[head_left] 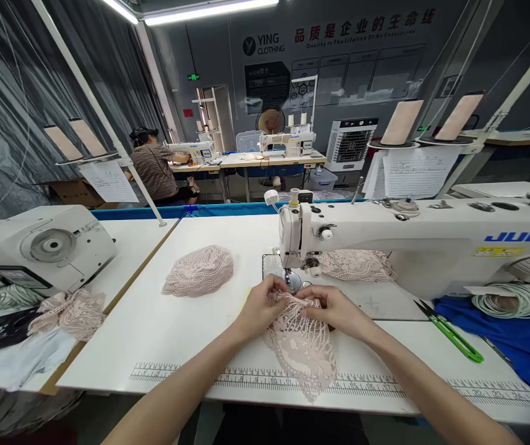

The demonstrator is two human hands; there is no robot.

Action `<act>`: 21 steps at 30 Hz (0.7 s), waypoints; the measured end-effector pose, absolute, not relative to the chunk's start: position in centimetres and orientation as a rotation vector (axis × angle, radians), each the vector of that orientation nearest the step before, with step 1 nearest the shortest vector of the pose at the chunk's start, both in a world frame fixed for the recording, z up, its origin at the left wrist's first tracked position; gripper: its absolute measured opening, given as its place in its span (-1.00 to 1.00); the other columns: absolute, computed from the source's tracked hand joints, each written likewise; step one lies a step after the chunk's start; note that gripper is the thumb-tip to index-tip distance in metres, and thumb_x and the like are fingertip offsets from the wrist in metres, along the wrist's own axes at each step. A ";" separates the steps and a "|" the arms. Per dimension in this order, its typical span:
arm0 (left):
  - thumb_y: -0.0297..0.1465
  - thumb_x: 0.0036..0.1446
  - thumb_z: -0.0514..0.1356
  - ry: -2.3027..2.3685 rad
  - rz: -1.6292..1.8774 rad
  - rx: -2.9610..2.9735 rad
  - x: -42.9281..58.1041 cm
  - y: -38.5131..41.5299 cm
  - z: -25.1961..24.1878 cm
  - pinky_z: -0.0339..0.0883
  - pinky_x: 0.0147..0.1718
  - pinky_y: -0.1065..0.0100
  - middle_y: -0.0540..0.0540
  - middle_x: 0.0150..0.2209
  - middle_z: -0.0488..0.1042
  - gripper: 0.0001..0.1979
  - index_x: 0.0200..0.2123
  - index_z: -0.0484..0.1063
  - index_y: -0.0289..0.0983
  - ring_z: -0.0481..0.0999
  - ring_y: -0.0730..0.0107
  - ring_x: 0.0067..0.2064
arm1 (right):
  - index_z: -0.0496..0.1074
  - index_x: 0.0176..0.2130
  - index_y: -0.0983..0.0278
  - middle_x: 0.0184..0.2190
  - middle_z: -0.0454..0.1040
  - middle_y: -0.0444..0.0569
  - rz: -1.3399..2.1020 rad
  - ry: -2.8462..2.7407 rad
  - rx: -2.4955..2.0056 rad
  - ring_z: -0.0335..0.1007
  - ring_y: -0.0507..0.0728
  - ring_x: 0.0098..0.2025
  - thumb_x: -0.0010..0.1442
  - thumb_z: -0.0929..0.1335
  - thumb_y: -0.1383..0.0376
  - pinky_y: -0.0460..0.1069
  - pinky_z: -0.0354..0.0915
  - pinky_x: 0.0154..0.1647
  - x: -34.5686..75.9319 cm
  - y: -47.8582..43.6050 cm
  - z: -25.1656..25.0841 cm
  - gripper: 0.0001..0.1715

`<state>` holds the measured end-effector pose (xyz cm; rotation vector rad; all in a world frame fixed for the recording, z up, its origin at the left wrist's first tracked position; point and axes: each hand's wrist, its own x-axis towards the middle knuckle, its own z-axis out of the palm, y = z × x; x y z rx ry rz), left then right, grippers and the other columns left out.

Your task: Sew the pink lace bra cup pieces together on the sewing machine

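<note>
Both my hands grip a piece of pale pink lace [302,346] just in front of the needle of a white sewing machine [292,235]. My left hand [267,308] pinches the lace's upper left edge, thumb against fingers. On the upper right edge, my right hand [332,309] closes the same way. The lace hangs toward me over the printed ruler [237,376] on the table. A folded stack of similar lace [200,271] lies to the left, and another lace pile [357,264] sits behind the needle, under the machine arm.
Green-handled scissors [454,337] lie at the right beside blue fabric [482,334] and a coil of pale green cord [512,301]. A second sewing machine [55,244] stands at the left with crumpled lace [72,314]. Farther back, a person [156,164] sits at another machine.
</note>
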<state>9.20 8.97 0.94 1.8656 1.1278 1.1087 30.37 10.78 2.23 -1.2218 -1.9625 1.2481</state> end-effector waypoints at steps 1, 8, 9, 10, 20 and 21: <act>-0.41 0.15 0.21 1.137 1.109 1.855 9.0 9.1 1.0 0.37 -0.10 0.30 -0.04 -0.19 0.52 -0.82 -0.15 0.37 -0.22 0.51 0.30 -0.13 | 0.57 -0.14 0.28 -0.29 0.52 -0.05 1.253 -1.961 -1.230 0.34 0.11 -0.37 0.01 0.46 0.04 0.01 0.24 -0.36 30.6 11.0 2.2 -0.52; -0.50 0.09 0.20 1.231 1.059 1.780 8.3 9.7 1.1 0.33 -0.11 0.32 -0.05 -0.08 0.53 -0.71 -0.08 0.44 -0.23 0.47 0.33 -0.12 | 0.54 -0.02 0.28 -0.52 0.23 -0.25 1.358 -1.924 -1.293 0.14 0.02 -0.48 -0.06 0.52 0.07 -0.04 0.09 -0.44 32.2 11.2 2.5 -0.38; -0.50 0.10 0.19 1.237 1.052 1.770 8.3 9.7 1.1 0.33 -0.17 0.34 -0.04 -0.09 0.53 -0.72 -0.08 0.44 -0.23 0.46 0.35 -0.17 | 0.53 -0.01 0.28 -0.49 0.25 -0.23 1.360 -1.920 -1.299 0.15 0.02 -0.47 -0.05 0.51 0.08 -0.04 0.12 -0.43 32.3 11.2 2.6 -0.37; -0.49 0.11 0.18 1.242 1.049 1.759 8.2 9.7 1.1 0.32 -0.21 0.35 -0.04 -0.12 0.53 -0.74 -0.09 0.45 -0.24 0.44 0.37 -0.21 | 0.53 0.01 0.28 -0.44 0.29 -0.20 1.360 -1.916 -1.302 0.17 0.02 -0.45 -0.04 0.51 0.09 -0.03 0.15 -0.41 32.5 11.1 2.7 -0.37; -0.34 0.17 0.22 1.173 1.081 1.601 7.9 10.0 0.8 0.42 -0.13 0.33 -0.09 -0.15 0.56 -0.78 -0.13 0.46 -0.28 0.54 0.36 -0.16 | 0.49 0.07 0.33 -0.41 0.31 -0.17 1.260 -1.896 -1.324 0.22 0.03 -0.41 -0.06 0.51 0.06 0.00 0.20 -0.39 34.2 11.6 2.6 -0.25; -0.33 0.16 0.23 1.165 1.079 1.586 7.9 10.0 0.8 0.43 -0.13 0.32 -0.09 -0.15 0.56 -0.77 -0.12 0.46 -0.28 0.54 0.35 -0.15 | 0.49 0.07 0.33 -0.41 0.32 -0.16 1.259 -1.894 -1.333 0.22 0.03 -0.41 -0.06 0.52 0.06 0.00 0.21 -0.38 34.4 11.7 2.6 -0.26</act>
